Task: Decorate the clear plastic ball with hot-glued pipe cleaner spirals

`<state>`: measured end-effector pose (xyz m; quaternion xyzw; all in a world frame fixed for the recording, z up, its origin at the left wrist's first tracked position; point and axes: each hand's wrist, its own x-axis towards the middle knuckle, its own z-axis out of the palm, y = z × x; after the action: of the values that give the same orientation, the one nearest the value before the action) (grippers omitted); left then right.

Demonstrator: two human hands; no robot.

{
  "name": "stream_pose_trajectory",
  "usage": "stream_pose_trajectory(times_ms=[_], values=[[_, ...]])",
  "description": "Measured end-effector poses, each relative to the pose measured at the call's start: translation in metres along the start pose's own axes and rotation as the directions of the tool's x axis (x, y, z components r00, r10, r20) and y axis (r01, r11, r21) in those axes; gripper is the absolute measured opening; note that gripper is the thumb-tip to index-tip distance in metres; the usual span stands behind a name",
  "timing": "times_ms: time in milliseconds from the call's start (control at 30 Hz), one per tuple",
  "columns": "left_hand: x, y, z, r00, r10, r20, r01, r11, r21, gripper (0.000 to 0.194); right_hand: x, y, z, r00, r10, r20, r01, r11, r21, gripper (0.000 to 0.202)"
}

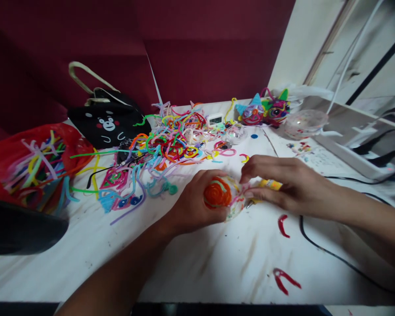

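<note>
L hand (191,199) curled rnd ball (223,196); R hand (279,181) half-pinched, grip unclear; room twd table edge (197,299).

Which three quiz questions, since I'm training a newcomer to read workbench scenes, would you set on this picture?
1. Which hand is wrapped around the ball with the orange coil?
2. True or false: the black bag stands to the right of the white display device.
3. Which lies nearest the front edge of the table: (A) blue disc, (B) V-shaped red piece, (C) pink loop?

Key: 1. The left hand. 2. False. 3. B.
</note>
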<state>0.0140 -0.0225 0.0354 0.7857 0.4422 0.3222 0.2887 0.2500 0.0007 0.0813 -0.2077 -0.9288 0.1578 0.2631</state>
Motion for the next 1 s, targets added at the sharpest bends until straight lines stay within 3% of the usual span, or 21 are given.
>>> stream_pose_trajectory(times_ms=[100,167,367,467,733,900,1000], values=[[0.003,-0.003,-0.003,0.992,0.036,-0.118,-0.026,0.996,0.09,0.059,-0.015,0.003,-0.012,0.994,0.049,-0.102,-0.064,0.986,-0.153,0.013],[0.004,-0.005,-0.005,0.984,0.048,-0.174,-0.023,0.99,0.143,0.06,-0.029,0.008,-0.017,0.991,0.08,-0.11,-0.106,0.962,-0.251,0.011],[0.006,-0.011,-0.003,0.964,0.083,-0.252,-0.03,0.978,0.207,0.061,-0.076,0.043,-0.01,0.945,0.314,0.088,-0.241,0.855,-0.458,0.023],[0.006,-0.015,0.0,0.951,0.131,-0.281,-0.07,0.973,0.219,0.059,-0.089,0.056,-0.001,0.896,0.436,0.083,-0.336,0.788,-0.516,0.031],[0.006,-0.016,0.003,0.95,0.136,-0.28,-0.084,0.979,0.188,0.058,-0.097,0.068,0.003,0.839,0.518,0.168,-0.408,0.803,-0.435,0.035],[0.006,-0.015,0.005,0.96,0.111,-0.257,-0.075,0.986,0.146,0.06,-0.111,0.078,0.011,0.83,0.549,0.102,-0.468,0.783,-0.41,0.049],[0.006,-0.018,0.006,0.965,0.091,-0.247,-0.063,0.991,0.12,0.061,-0.12,0.082,0.01,0.765,0.642,0.052,-0.599,0.739,-0.308,0.052]])
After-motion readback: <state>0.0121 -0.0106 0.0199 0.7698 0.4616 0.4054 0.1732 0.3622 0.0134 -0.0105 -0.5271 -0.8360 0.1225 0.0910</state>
